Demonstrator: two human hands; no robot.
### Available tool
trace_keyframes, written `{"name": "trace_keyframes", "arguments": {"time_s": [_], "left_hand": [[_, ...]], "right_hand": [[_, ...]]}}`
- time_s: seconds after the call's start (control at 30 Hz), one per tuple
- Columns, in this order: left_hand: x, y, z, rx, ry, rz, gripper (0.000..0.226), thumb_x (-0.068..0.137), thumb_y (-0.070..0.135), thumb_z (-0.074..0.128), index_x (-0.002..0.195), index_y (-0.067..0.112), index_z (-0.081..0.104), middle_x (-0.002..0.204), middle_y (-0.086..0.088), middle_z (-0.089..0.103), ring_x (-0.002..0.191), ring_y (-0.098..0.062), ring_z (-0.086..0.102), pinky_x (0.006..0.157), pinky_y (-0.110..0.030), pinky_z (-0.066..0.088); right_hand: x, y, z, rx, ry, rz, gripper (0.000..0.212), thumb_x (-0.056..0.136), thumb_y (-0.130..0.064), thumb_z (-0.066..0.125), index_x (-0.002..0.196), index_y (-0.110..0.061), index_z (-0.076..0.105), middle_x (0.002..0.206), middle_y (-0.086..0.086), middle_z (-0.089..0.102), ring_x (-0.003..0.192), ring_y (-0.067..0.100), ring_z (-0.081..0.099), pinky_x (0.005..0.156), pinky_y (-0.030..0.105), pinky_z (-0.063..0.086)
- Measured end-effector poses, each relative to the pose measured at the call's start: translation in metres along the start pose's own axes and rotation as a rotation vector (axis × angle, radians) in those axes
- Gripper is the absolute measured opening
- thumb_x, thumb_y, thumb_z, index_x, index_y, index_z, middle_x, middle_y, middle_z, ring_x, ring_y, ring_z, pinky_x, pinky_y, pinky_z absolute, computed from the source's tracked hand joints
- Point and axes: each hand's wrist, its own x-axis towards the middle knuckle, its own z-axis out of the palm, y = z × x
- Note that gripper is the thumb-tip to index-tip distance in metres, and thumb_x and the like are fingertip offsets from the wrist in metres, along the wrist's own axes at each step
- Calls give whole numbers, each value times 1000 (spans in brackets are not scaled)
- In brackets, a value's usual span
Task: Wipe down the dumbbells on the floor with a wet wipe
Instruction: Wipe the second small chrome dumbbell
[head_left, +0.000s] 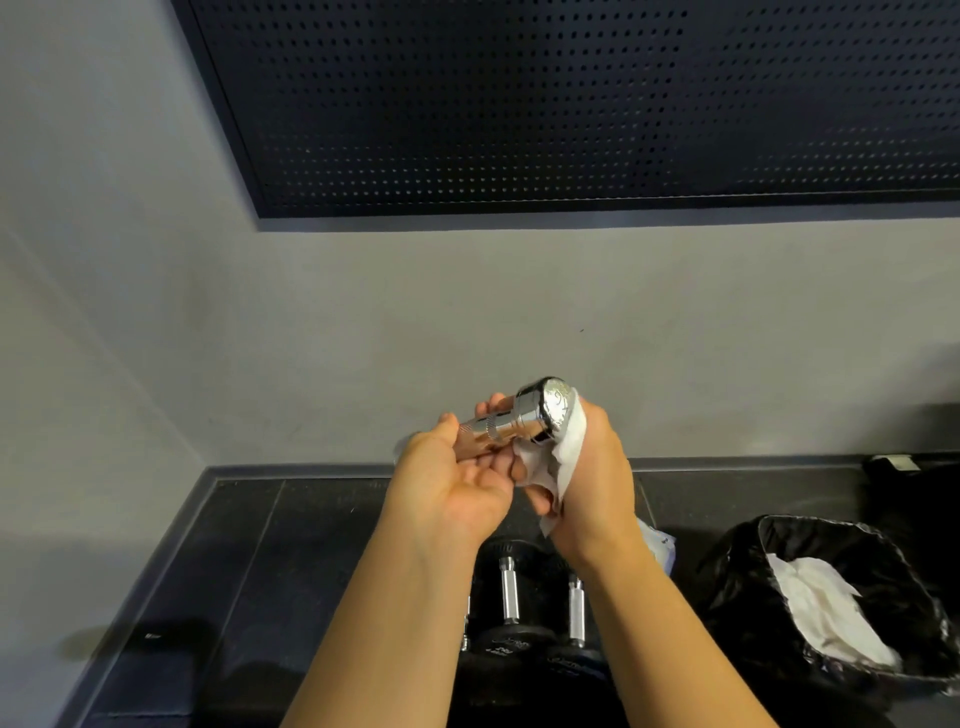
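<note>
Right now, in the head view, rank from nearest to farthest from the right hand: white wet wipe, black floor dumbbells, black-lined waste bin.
1. White wet wipe, held in the right hand.
2. Black floor dumbbells with chrome handles, below the wrists.
3. Black-lined waste bin, on the floor far right.

Chrome dumbbell (524, 418), white wet wipe (563, 457)

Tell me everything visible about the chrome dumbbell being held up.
The chrome dumbbell is shiny metal, with a knurled handle and a round embossed head. It is held in the air, tilted, head up to the right. The left hand holds the handle; the right hand presses a wet wipe against the head. Its other end is blurred.
</note>
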Motion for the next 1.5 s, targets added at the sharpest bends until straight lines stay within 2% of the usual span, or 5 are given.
{"name": "trace_keyframes", "arguments": {"time_s": [0.23,0.6,0.9,1.23,1.5], "left_hand": [[9,-8,7,-91,37,115,27,103,18,36,126,7,44,105,-11,59,84,-19,64,76,-43,54],[2,-10,5,128,5,397,14,100,17,47,87,11,51,92,-7,59,78,-18,66,68,-31,57],[-2,4,7,363,-117,445,12,98,15,49,89,8,52,85,-9,61,75,-21,68,82,-40,57],[9,1,-6,63,-77,58,14,102,17,41,97,7,49,83,-10,60,66,-20,69,74,-41,57],[13,-6,-10,49,24,19,21,102,22,39,115,9,49,91,-11,66,90,-24,67,77,-45,56]], "right_hand": [[-6,29,8,-105,259,-410,34,95,-49,30,80,-24,49,67,-13,54,60,4,52,58,26,46],[8,26,-5,-789,372,-585,41,87,-64,16,90,-31,40,68,-12,51,59,7,49,55,28,34],[13,5,-9,-179,-6,-212,56,85,-43,42,78,12,51,67,10,42,62,20,39,58,30,34],[6,-1,-6,43,52,-44,39,96,-39,41,76,-9,57,63,2,58,50,14,53,43,21,41],[-8,19,-6,31,-76,-205,42,98,-39,39,98,-4,62,97,16,72,91,29,69,79,36,57]]}}
